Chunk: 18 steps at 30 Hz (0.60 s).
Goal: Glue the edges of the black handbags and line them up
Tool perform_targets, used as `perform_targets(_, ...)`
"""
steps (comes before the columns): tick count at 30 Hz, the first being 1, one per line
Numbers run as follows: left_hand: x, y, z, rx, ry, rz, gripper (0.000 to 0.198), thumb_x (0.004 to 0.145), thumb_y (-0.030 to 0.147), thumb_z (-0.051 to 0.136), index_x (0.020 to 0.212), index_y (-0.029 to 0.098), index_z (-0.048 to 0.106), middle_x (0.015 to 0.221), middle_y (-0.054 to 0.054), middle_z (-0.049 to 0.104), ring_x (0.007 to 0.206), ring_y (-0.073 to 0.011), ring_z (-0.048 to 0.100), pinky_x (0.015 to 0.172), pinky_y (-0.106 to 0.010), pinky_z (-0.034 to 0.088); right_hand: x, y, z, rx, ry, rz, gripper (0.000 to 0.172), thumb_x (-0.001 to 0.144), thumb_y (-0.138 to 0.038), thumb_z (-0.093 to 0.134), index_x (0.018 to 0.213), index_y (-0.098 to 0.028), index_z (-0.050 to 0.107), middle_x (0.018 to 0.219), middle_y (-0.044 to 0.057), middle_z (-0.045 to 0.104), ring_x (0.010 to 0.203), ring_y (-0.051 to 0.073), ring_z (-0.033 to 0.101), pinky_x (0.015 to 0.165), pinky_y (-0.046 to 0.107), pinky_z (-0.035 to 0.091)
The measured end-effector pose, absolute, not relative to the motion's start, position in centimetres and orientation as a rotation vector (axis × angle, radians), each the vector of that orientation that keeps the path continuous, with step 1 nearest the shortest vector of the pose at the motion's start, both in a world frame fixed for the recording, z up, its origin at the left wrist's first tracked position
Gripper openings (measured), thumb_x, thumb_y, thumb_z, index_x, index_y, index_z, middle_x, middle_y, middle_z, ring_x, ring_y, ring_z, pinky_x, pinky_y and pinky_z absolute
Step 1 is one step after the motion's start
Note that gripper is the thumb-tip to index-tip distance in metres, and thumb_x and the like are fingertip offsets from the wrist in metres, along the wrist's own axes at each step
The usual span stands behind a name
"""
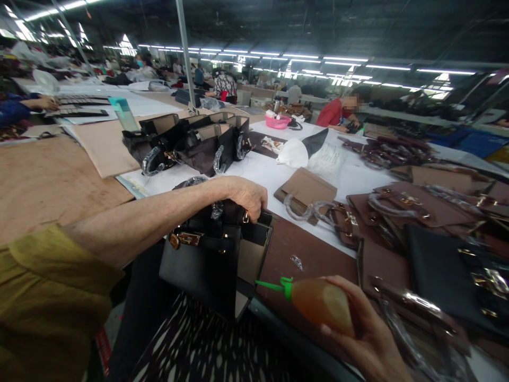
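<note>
A black handbag (pixel 202 270) with gold hardware leans at the table edge, over my patterned lap. My left hand (pixel 247 195) is closed on the upper edge of the bag, its fingertips partly hidden. The bag's side opens toward the right and shows a beige lining. In my right hand (pixel 366 329) is a squeeze bottle (pixel 322 305) of amber liquid with a green nozzle. The nozzle points left, its tip close to the bag's open side; whether it touches cannot be told.
Black handbags (pixel 210 140) with wrapped handles stand behind. Brown handbags (pixel 421 207) and a black one (pixel 449 276) crowd the right side. A brown sheet (pixel 306 249) lies on the white table, with a pink basket (pixel 277 121) farther back. A person in red (pixel 332 110) works across the table.
</note>
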<state>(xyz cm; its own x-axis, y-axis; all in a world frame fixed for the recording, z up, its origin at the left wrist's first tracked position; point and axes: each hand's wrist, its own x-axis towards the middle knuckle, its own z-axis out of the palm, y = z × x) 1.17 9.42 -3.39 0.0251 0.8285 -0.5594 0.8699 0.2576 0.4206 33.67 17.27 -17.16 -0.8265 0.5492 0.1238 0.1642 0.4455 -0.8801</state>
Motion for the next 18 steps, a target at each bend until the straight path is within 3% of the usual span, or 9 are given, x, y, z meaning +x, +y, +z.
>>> perform_targets(7, 1.4, 9.5, -3.4, 1.605, 1.823, -0.077, 0.029, 0.060, 0.027, 0.057, 0.083, 0.014, 0.068, 0.069, -0.003, 0.067, 0.054, -0.0164, 0.056, 0.047, -0.023, 0.042, 33.7, 16.8, -18.5, -0.682, -2.292, 1.458, 0.054, 0.071, -0.037, 0.070, 0.119, -0.031, 0.046, 0.121, 0.002, 0.051, 0.110, 0.023, 0.049, 0.091, 0.026, 0.040)
perform_targets(18, 3.0, 8.9, 0.2, 2.050, 2.049, -0.071, 0.016, 0.063, 0.018, 0.053, 0.074, 0.019, 0.064, 0.057, 0.000, 0.059, 0.055, -0.0146, 0.053, 0.047, -0.023, 0.033, 32.0, 17.2, -16.2, -0.840, -1.811, 1.735, 0.055, 0.068, -0.040, 0.071, 0.115, -0.027, 0.047, 0.096, 0.002, 0.063, 0.087, 0.023, 0.060, 0.074, 0.027, 0.049)
